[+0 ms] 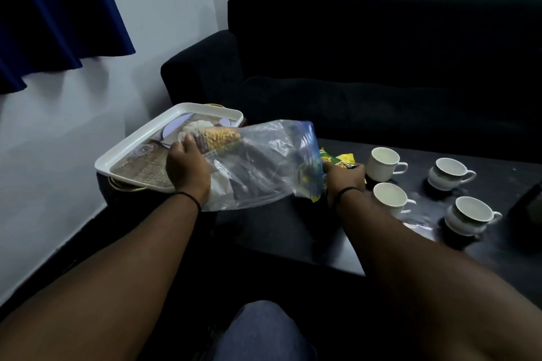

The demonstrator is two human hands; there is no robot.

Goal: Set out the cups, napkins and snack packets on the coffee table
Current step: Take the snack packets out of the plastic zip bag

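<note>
Head view: left hand (187,165) fingers curled, gripping clear zip bag (264,161) over worktop (293,231) left edge; film thin, limp, slippery. Right hand (344,176) fingers pinching snack packets (341,160) at bag mouth; light, crinkly. Four cups (382,167) along right side; fragile.

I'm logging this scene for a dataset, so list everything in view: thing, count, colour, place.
cups: four, white, upright on the coffee table, right
coffee table: one, black, centre right
plastic bag: one, clear with blue zip edge, held between both hands
snack packets: number unclear, yellow-green, at the bag's mouth
tray: one, white rim, printed base, on a stand at left
sofa: one, black, behind the table
curtain: one, dark blue, upper left
left hand: holds the bag's closed end
right hand: grips the snack packets
</note>
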